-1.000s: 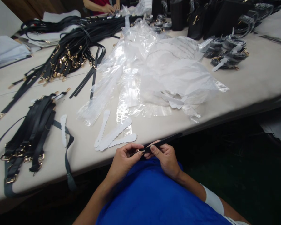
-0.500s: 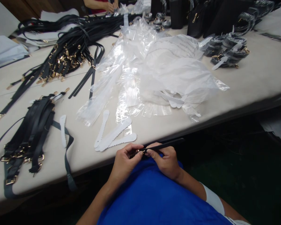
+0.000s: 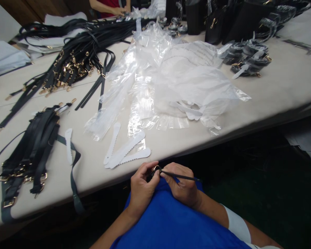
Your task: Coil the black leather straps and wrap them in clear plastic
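Observation:
Just off the table's front edge, my two hands meet over a black strap (image 3: 180,176) with a gold buckle (image 3: 157,168). My left hand (image 3: 142,183) is closed around the buckle end, its thumb pressed beside the metal. My right hand (image 3: 181,181) pinches the strap close to the buckle, and the strap's free end sticks out to the right. The fingers hide part of the buckle. On the table edge ahead lie several white toothed card strips (image 3: 125,150). A bundle of black buckled straps (image 3: 36,148) rests at the left.
Clear plastic bags (image 3: 145,93) spread over the middle of the table (image 3: 248,121). Long black straps with gold clips (image 3: 69,65) are heaped at the back left. Wrapped straps (image 3: 251,57) and black bags (image 3: 215,24) stand at the right back. Another person's hand (image 3: 120,11) shows at the far side.
The strap in my hands has turned, its free end now pointing slightly down instead of up to the right. The gold buckle shows more. My right hand has curled in more.

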`<action>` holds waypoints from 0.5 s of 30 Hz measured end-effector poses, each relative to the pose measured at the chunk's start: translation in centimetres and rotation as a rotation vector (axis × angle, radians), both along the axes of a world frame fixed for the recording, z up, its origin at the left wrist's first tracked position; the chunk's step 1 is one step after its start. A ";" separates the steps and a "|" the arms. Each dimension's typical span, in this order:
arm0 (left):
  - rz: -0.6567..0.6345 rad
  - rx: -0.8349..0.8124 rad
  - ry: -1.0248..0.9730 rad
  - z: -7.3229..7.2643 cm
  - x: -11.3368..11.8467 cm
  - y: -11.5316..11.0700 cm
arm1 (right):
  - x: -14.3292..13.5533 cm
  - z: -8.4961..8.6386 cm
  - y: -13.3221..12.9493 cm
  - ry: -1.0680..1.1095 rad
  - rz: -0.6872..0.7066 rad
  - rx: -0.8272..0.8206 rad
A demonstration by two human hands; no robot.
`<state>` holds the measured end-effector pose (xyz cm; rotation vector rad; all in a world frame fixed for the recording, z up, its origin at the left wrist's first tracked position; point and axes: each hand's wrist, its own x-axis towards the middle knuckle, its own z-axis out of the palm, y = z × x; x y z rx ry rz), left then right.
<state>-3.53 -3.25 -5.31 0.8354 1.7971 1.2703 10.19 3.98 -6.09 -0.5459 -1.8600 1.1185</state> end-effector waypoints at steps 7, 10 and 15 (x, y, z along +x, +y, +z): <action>0.012 -0.036 -0.105 -0.9 0.6 -1.2 | 0.6 -1.5 -1.0 0.030 0.063 -0.237; 0.053 -0.043 -0.248 -1.3 0.8 -1.4 | 0.6 -1.7 -1.3 0.054 0.050 -0.249; 0.131 -0.015 -0.501 -2.3 0.6 -1.5 | 0.8 -1.6 -1.5 0.024 0.028 -0.004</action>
